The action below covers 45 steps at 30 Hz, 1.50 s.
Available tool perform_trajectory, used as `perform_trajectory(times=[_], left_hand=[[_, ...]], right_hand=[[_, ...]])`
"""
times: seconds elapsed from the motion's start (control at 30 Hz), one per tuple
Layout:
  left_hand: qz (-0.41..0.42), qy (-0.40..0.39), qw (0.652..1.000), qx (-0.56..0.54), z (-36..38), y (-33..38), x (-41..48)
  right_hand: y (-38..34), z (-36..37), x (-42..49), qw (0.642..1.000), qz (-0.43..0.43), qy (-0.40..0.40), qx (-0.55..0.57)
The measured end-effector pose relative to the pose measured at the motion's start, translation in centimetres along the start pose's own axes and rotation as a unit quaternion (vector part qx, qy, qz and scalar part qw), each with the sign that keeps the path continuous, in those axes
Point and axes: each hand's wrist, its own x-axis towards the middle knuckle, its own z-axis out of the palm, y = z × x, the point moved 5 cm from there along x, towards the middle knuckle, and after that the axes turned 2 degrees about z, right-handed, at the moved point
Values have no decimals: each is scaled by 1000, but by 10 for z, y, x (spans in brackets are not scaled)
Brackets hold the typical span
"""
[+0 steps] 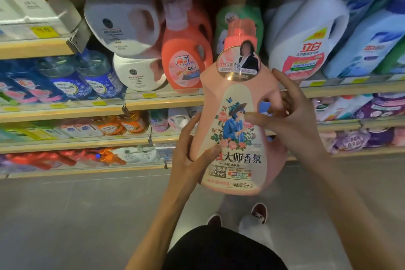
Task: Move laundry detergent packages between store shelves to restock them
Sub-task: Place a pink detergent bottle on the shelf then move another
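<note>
A pink detergent bottle [237,94] with a floral label and a translucent pink cap is held upright in front of the shelves, in the middle of the view. My left hand [189,151] grips its lower left side, thumb across the label. My right hand [291,114] holds the bottle at its handle on the right, thumb resting on the label. Behind the bottle, the middle shelf [166,99] carries an orange bottle [186,50], two white jugs [125,24], a green bottle [238,17] and large white and blue jugs [306,37].
Blue bottles [72,79] stand at the left. White boxes [24,2] fill the upper left shelf. Lower shelves hold orange bottles [122,125], red pouches [43,160] and purple refill bags [359,138]. Grey floor [76,215] and my shoes [258,212] lie below.
</note>
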Motion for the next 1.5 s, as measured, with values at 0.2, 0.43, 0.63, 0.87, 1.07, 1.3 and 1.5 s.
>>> perform_trajectory(times=[0.2,0.43,0.63,0.87,1.07,1.3,1.5], left_hand=[[-34,-49,998,11,21,-1,-9],[-33,-89,995,2,94,-7,-28],[-18,-109,994,-5,182,-8,-54],[-19,-117,993,-10,268,-15,-79],[-32,-117,993,-7,321,-13,-88],[-27,-122,992,6,364,-10,-62],[-26,-142,989,-10,407,-8,-29]], right_hand=[[0,-31,-17,999,20,18,-19],[1,-110,-41,999,21,31,-29],[5,-200,-65,997,21,56,-45],[21,-289,-87,997,24,68,-25],[23,-344,-94,998,23,61,-15],[35,-388,-72,996,22,80,-13],[30,-427,-38,996,17,82,-32]])
